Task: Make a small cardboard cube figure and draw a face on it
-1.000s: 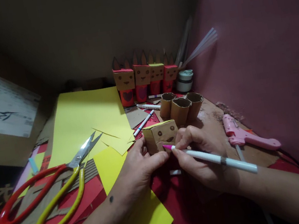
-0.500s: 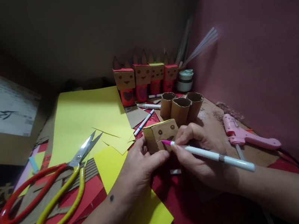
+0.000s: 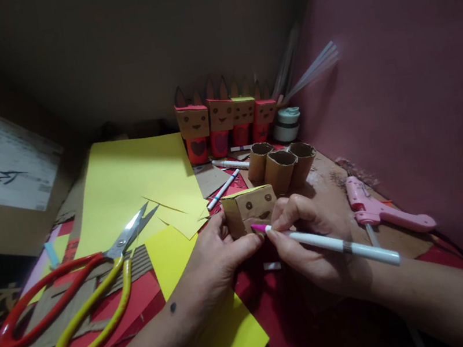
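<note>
My left hand (image 3: 221, 251) grips a small cardboard box (image 3: 244, 209) by its left side and lower edge. Two round dark eyes and a dark mark below them are drawn on its front, and its top edge is yellow. In my right hand (image 3: 307, 237) is a white marker (image 3: 334, 242) with a pink tip, pinched between thumb and fingers. That tip rests at the lower front of the box, beneath the left eye. Part of the drawn face is hidden by my right fingers. Several cardboard tubes (image 3: 280, 171) stand just behind the box.
Scissors (image 3: 122, 246) with red and yellow handles lie left on yellow paper (image 3: 138, 170) and cardboard scraps. Behind stand several red figures with cardboard heads (image 3: 193, 122). A pink glue gun (image 3: 369, 207) lies right, near a lidded jar (image 3: 287, 125). A carton (image 3: 3, 227) borders the left.
The marker's pink tip has moved slightly down on the front of the box, and its back end has shifted a little right. My left hand keeps its hold.
</note>
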A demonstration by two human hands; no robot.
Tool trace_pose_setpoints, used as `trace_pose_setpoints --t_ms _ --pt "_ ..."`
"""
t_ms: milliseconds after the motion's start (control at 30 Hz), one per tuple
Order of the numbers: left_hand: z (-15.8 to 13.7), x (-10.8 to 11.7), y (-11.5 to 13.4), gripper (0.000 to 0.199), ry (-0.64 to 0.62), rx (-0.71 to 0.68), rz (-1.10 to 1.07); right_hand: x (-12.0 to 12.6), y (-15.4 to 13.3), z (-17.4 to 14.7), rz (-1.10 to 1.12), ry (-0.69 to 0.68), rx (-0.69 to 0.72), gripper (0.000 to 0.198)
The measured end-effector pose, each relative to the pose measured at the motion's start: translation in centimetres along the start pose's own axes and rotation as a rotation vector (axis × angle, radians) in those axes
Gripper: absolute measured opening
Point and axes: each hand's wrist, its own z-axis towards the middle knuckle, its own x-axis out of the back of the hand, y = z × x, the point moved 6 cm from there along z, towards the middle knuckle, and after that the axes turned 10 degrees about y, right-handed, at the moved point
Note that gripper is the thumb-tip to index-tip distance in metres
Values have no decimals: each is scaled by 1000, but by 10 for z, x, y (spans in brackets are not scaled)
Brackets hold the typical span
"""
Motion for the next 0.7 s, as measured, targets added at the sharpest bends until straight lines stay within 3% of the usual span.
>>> trace_pose_setpoints --t_ms 700 --pt "-2 0 2 57 -27 14 19 4 8 -1 199 83 -135 15"
